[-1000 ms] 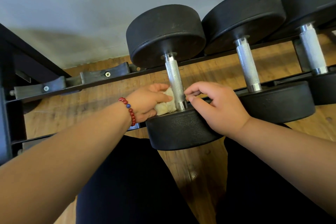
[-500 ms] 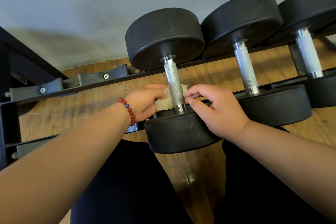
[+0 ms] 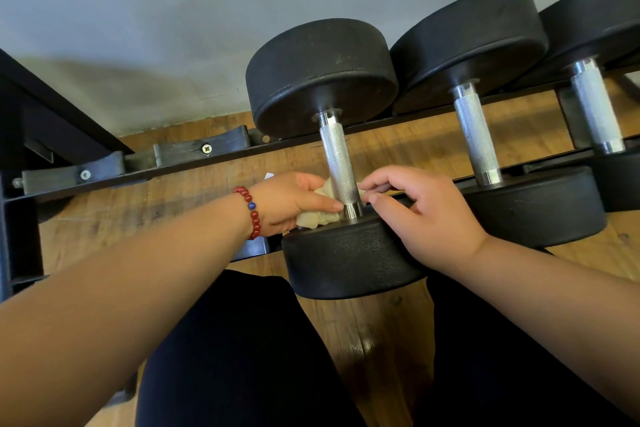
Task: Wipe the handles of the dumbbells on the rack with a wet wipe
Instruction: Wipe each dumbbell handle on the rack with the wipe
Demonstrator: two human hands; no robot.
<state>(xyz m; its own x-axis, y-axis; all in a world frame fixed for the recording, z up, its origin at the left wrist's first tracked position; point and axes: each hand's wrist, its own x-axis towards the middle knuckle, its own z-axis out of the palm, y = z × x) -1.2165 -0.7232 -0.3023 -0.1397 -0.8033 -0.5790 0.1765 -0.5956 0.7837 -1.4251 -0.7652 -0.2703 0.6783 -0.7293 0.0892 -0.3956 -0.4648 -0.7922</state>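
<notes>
1. The wet wipe [image 3: 317, 217] is bunched around the near end of the handle [image 3: 338, 163] of the leftmost dumbbell [image 3: 346, 260], just above its front head.
2. The left hand [image 3: 287, 203] grips the wipe, fingers curled; the right hand [image 3: 426, 215] pinches its other end beside the handle.
3. The handle's long axis runs from the rack's front rail to the back rail [image 3: 207, 165], with the far head toward the wall.
4. The upper knurled stretch is uncovered.
5. The second dumbbell [image 3: 474, 139] lies just beside on the right; two saddle pads [image 3: 204, 149] lie to the left.
</notes>
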